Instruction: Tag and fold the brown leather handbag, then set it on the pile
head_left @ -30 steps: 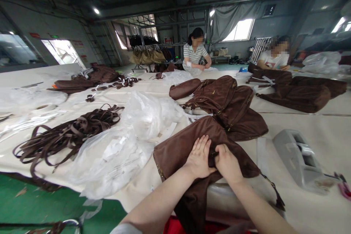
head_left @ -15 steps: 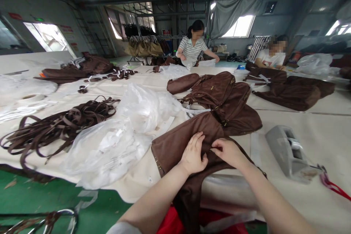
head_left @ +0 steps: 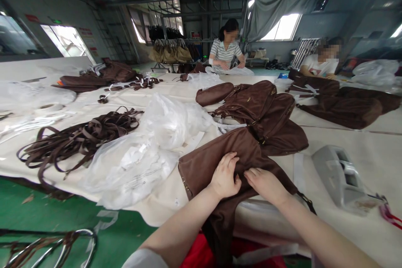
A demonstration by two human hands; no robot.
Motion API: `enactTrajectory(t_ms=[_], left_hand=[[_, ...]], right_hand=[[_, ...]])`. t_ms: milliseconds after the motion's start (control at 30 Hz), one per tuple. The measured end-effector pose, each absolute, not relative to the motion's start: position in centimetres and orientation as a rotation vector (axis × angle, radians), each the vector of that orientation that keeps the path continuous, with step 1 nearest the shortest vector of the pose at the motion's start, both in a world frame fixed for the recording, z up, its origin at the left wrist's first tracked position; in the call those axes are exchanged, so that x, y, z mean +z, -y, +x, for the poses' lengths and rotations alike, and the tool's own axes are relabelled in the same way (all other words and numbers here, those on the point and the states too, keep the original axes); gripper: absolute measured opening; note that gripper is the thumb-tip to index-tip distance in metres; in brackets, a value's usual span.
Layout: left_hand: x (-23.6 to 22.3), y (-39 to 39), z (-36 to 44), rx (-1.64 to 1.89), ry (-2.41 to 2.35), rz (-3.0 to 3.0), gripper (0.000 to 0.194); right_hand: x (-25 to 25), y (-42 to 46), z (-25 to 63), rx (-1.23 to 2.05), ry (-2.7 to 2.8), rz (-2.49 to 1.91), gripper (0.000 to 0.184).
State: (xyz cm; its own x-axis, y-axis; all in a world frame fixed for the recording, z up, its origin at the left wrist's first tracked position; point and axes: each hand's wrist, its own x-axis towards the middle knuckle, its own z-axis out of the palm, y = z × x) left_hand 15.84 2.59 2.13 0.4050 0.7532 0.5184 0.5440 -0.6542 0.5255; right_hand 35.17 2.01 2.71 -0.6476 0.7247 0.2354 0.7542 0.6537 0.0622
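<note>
A brown suede bag (head_left: 216,155) lies at the near edge of the big cream table (head_left: 361,134), part of it hanging over the edge. My left hand (head_left: 225,176) presses on its top, fingers gathered into the fabric. My right hand (head_left: 266,184) lies beside it on the same bag, fingers bent onto the cloth. The two hands nearly touch. Behind the bag sits a stack of more brown bags (head_left: 260,113).
Clear plastic bags (head_left: 147,150) lie left of the bag, then a heap of brown straps (head_left: 78,138). A grey tape dispenser (head_left: 339,176) stands to the right. Two people work at the table's far side (head_left: 228,52), (head_left: 320,65). More brown bags (head_left: 345,104) lie at right.
My hands stayed on the brown bag, shifting slightly; the right hand moved from pinching the fabric to lying flatter on it. The view swung a little.
</note>
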Motion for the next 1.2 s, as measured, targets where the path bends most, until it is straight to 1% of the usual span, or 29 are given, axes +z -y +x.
enactTrajectory(t_ms=[100,200,400,533,833,933,1033,1067,1200], left_hand=[[2.2,-2.6,15.8,1.085,-1.138,2.413,0.060],[2.2,-2.6,15.9,1.075,-1.146,2.419,0.058],[2.3,-2.6,16.0,1.051,-1.175,2.429,0.050],[2.5,-2.5,16.1,1.006,-1.185,2.457,0.052],[2.2,-2.8,16.3,0.953,-1.202,2.474,0.055],[2.5,-2.7,16.4,0.967,-1.212,2.472,0.054],[3.2,-1.6,15.3,1.022,-1.271,2.480,0.053],[3.4,-1.0,14.5,1.058,-1.320,2.478,0.052],[2.7,2.3,10.4,1.304,-1.709,2.349,0.045]], right_hand=[[3.3,-2.6,35.5,-0.365,2.790,-1.101,0.019],[3.5,-3.2,35.8,-0.431,2.836,-1.004,0.021],[2.7,-4.4,35.7,-0.507,2.857,-0.909,0.015],[2.5,-5.0,35.7,-0.526,2.857,-0.894,0.012],[2.5,-6.3,37.2,-0.491,2.861,-0.845,0.016],[3.0,-5.9,37.2,-0.476,2.883,-0.898,0.014],[4.1,-5.3,38.0,-0.390,2.804,-1.015,0.009],[4.5,-5.2,38.5,-0.357,2.723,-1.083,0.011],[5.2,-6.5,41.7,-0.221,2.307,-1.476,0.032]])
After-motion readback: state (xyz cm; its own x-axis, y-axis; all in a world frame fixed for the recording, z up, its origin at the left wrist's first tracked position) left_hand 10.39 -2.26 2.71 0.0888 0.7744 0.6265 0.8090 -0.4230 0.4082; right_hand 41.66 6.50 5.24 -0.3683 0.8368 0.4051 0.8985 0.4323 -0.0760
